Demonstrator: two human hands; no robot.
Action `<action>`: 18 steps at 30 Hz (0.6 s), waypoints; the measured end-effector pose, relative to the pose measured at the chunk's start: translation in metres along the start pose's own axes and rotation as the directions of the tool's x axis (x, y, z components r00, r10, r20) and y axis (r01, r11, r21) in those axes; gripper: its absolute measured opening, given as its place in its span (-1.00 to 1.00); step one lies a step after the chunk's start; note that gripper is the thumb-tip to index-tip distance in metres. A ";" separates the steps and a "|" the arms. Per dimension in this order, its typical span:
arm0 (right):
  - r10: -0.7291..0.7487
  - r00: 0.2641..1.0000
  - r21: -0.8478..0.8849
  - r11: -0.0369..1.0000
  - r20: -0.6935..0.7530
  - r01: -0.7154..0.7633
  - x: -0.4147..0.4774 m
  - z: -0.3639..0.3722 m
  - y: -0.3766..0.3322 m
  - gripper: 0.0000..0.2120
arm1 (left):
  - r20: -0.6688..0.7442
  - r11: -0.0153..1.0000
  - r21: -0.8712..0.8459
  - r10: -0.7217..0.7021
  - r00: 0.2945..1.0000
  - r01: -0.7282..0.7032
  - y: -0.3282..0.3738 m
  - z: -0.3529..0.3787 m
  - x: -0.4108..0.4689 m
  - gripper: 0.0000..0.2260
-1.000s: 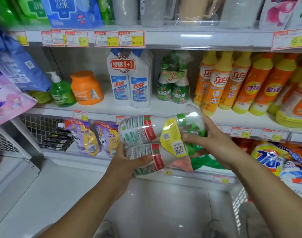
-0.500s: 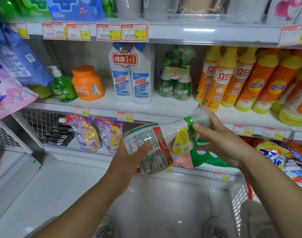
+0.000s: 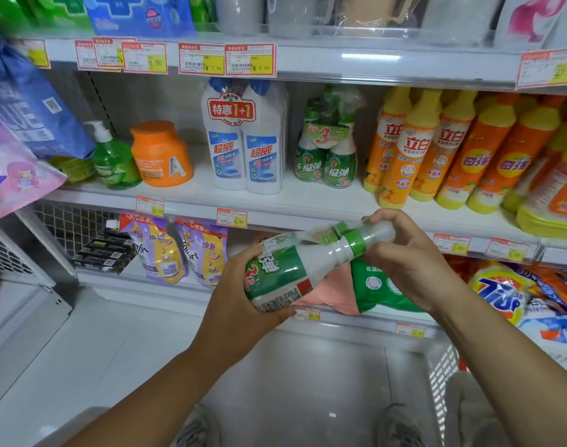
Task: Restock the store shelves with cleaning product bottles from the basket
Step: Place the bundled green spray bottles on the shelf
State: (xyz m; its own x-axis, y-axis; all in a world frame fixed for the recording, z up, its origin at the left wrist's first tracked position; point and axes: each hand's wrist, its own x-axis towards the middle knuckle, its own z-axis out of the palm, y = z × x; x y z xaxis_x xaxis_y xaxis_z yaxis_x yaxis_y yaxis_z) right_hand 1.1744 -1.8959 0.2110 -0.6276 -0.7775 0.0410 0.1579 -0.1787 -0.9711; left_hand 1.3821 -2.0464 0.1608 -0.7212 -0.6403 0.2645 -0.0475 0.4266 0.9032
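A shrink-wrapped twin pack of white plastic cleaner bottles (image 3: 295, 269) with green labels and green collars lies almost on its side in the air. It is in front of the shelving and just below the lip of the middle white metal shelf (image 3: 308, 204), with the bases toward the person's left and the capped necks raised to the right. The left hand (image 3: 240, 304) wraps around the base end with its fingers curled under the lower bottle, and it seems to carry the weight. The right hand (image 3: 407, 262) curls round the clear caps and necks, a hold that looks meant to steer the tilt more than to bear load. Both hands are taken up by the pack.

The green label faces up toward the camera, so the person may be checking the product or turning the pack to stand it. A matching green-labelled twin pack (image 3: 327, 150) stands upright on the middle shelf between a pair of tall white toilet-cleaner bottles (image 3: 243, 146) and a row of orange dish-soap bottles (image 3: 407, 150). Bare shelf shows in front of that matching pack, which makes it the likely spot. The held pack would need to be swung upright, lifted over the shelf lip and set down without knocking its neighbours. The basket cannot be made out with certainty.
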 end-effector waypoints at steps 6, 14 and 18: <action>-0.011 0.999 0.009 1.000 0.034 0.011 0.000 0.004 0.003 -0.57 | -0.020 0.999 0.020 0.031 0.999 -0.030 -0.007 0.003 -0.002 -0.15; -0.027 0.999 -0.184 0.983 0.022 0.030 0.001 -0.002 -0.010 -0.45 | -0.003 0.995 -0.058 -0.080 0.997 0.080 -0.004 -0.013 0.003 -0.28; -0.062 0.997 -0.292 0.955 -0.046 0.045 -0.001 0.002 -0.018 -0.64 | 0.093 0.947 -0.250 -0.183 0.979 0.201 -0.004 -0.011 0.003 -0.31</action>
State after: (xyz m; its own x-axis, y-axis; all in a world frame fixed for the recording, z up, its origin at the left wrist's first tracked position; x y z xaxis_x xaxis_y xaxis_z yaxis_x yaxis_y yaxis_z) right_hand 1.1736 -1.8931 0.2291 -0.6708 -0.7362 0.0897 -0.1005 -0.0296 -0.9945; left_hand 1.3880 -2.0567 0.1619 -0.7611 -0.6456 0.0624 -0.0166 0.1155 0.9932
